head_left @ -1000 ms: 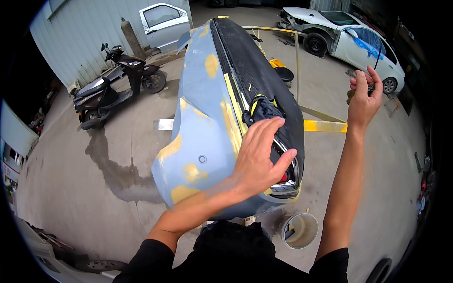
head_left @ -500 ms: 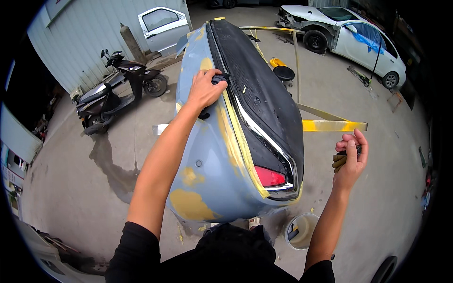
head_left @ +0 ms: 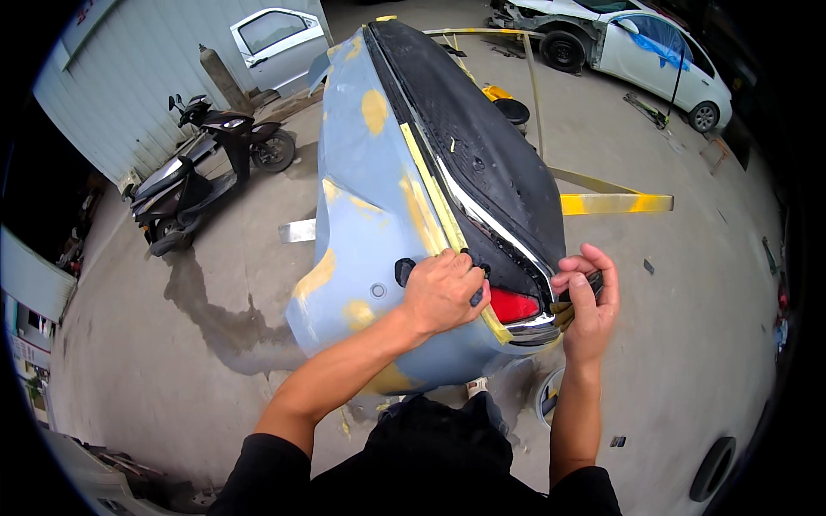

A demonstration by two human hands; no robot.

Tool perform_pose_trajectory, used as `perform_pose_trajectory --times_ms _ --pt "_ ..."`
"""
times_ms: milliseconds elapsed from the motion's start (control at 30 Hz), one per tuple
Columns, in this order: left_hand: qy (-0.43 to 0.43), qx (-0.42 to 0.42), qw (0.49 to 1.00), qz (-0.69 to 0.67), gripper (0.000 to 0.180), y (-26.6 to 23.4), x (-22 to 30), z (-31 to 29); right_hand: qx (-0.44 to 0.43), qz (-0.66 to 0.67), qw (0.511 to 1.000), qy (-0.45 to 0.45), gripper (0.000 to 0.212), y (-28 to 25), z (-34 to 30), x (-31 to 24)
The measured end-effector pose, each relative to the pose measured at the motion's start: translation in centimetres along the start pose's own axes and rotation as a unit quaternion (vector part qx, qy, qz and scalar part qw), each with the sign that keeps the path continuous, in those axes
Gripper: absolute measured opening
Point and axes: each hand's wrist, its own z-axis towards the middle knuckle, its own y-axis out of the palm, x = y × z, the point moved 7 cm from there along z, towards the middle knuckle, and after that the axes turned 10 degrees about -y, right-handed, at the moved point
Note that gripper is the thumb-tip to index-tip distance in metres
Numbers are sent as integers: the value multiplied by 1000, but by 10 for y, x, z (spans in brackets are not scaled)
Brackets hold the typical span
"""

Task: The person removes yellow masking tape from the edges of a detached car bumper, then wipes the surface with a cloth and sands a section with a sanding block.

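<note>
My left hand (head_left: 443, 291) is closed around a crumpled black cloth (head_left: 404, 272), which shows on both sides of the fist. It presses on the blue-grey bumper (head_left: 357, 232), at the strip of yellow masking tape (head_left: 437, 193) beside the red tail lamp (head_left: 514, 304). Beyond the tape run a chrome trim (head_left: 482, 217) and a black textured panel (head_left: 508, 163). By the lamp's outer corner, my right hand (head_left: 592, 301) has its fingers curled around small dark and olive-brown pieces (head_left: 563, 315), partly hidden by the fingers. Yellowish filler patches (head_left: 374, 112) mark the bumper.
A yellow metal stand arm (head_left: 615, 204) sticks out to the right under the bumper. Near my feet sits a bucket (head_left: 548, 397), partly behind my right forearm. A dark scooter (head_left: 211, 168) stands left; a partly stripped white car (head_left: 645, 56) is far right.
My left hand has slid the black cloth from the far part of the taped edge toward me, to the tail lamp. My right hand has come left, close to the lamp's corner.
</note>
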Motion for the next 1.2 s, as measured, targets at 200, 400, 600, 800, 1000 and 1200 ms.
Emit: perform_pose_trajectory --times_ms 200,400,600,800,1000,1200 --pt "-29 -70 988 -137 25 6 51 -54 38 -37 995 81 37 -6 -80 4" --pt "-172 -244 869 -394 52 7 82 -72 243 12 948 205 35 -42 -174 36" --pt "-239 -336 755 -510 68 10 94 -84 239 237 877 343 34 -60 -212 73" --pt "-162 -148 972 88 84 0 -26 -39 268 290 845 359 29 -112 -224 66" --pt "-63 -212 970 98 91 20 16 -79 258 239 875 332 38 -141 -225 66" --pt "-10 -293 956 -21 91 28 66 -132 234 178 901 318 31 -100 -207 42"
